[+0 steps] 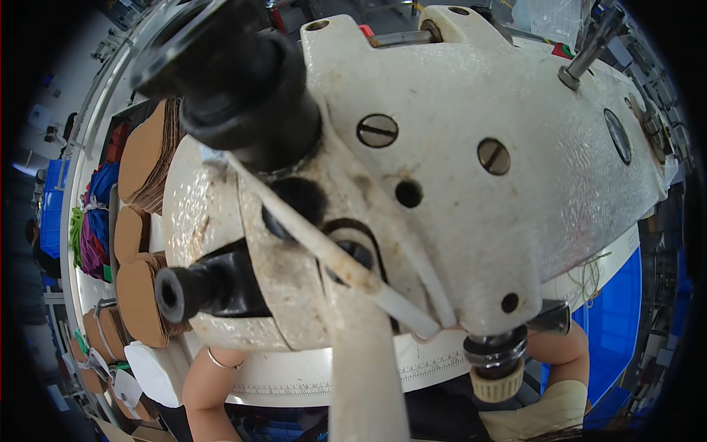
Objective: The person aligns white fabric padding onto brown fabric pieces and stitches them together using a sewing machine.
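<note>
The white sewing machine [456,214], standing over the table [305,374] before your forearms [202,383], hid both your hands, so I couldn't tell whether they were spread or pinching; it looked heavy, stiff and slick, best gripped around its broad middle.

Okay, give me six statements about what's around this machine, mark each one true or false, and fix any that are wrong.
1. A white machine fills the middle of the view. True.
2. The stacks of brown pieces lie on the right. False: they are on the left.
3. A bracelet circles the left arm. True.
4. Both hands show in full. False: the machine hides them.
5. A ruler scale runs along the tabletop's near edge. True.
6. The large bin on the right is red. False: it is blue.
</note>
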The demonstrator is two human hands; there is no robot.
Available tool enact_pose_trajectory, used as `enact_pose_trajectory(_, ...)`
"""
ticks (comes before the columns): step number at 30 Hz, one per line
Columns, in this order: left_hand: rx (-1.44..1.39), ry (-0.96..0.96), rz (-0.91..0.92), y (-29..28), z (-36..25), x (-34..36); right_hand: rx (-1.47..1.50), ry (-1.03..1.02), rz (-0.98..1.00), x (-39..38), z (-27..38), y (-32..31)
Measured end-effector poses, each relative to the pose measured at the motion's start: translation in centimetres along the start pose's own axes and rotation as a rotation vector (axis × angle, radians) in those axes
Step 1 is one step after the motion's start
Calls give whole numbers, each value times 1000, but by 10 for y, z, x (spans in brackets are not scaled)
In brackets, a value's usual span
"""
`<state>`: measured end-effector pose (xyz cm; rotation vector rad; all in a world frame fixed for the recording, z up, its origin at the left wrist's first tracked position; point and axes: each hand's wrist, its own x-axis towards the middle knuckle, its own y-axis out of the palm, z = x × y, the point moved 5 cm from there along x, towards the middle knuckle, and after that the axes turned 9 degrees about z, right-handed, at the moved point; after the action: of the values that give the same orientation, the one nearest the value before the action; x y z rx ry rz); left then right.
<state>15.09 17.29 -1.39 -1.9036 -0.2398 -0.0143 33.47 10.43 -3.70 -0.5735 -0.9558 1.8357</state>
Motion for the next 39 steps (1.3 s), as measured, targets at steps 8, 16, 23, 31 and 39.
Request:
enact_pose_trajectory(8,-14,-22,3,-3,-3,3,-46,46,78,4,-2,6)
enact_pose_trajectory(16,-14,-33,4,-6,-4,5,-2,28,157,3,-2,5)
enact_pose_trajectory(23,-6,-37,3,-8,-5,6,-37,-38,173,0,2,3)
enact_pose_trajectory(31,-1,-40,4,-8,-6,8,122,31,155,9,2,1)
enact_pose_trajectory(39,8,-56,4,-8,-8,10,-20,19,45,9,3,-6)
